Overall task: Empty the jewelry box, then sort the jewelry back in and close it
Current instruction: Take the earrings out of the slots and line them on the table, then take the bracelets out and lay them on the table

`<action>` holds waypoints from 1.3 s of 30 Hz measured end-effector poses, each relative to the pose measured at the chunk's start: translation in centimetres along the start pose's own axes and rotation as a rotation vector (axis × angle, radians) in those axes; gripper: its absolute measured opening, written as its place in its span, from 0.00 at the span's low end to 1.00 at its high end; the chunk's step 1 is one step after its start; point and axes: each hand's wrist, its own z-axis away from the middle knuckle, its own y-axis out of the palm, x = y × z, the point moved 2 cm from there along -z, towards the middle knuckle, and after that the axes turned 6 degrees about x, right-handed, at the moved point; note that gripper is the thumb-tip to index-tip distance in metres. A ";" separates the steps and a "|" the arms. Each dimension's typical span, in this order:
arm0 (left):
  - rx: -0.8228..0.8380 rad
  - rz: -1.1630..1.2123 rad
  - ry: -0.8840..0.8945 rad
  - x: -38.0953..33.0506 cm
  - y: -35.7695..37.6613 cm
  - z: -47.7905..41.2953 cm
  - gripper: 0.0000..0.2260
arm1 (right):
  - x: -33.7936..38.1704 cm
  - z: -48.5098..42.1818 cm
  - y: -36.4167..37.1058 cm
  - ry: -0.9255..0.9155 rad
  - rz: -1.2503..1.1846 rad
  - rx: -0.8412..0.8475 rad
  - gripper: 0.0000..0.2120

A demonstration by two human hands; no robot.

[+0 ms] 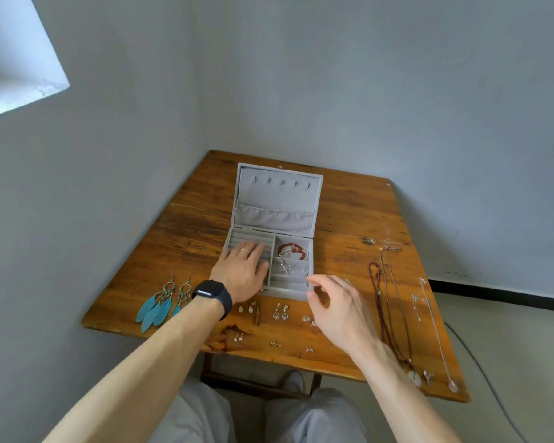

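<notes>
Right hand (339,310) hovers curled; left hand (242,270) flat.

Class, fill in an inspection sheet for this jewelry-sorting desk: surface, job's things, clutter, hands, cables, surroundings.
Surface: worn wooden table.
Job's things: grey jewelry box open, red bracelet inside; feather earrings, small earrings, necklaces on the table.
Clutter: nothing seen.
Hands: left hand flat on the ring rolls; right hand hovers by the box, empty.
Cables: one cable on the floor.
Surroundings: plain walls, window recess.
</notes>
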 end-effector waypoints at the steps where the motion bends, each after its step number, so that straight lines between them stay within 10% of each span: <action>1: 0.023 -0.023 -0.006 0.3 0.6 -0.2 0.26 | 0.1 -1.3 0.0 0.000 0.025 0.008 0.15; 15: -0.023 -0.028 -0.034 0.6 2.1 -0.4 0.26 | 1.4 -12.0 4.1 0.068 0.157 0.135 0.12; 29: -0.038 -0.037 -0.032 0.4 1.8 -0.2 0.26 | -1.6 -12.1 -0.6 0.319 -0.491 -0.016 0.05; 39: -0.023 -0.057 -0.031 0.6 2.2 -0.6 0.26 | -6.3 -9.1 -3.8 0.408 -0.503 -0.138 0.05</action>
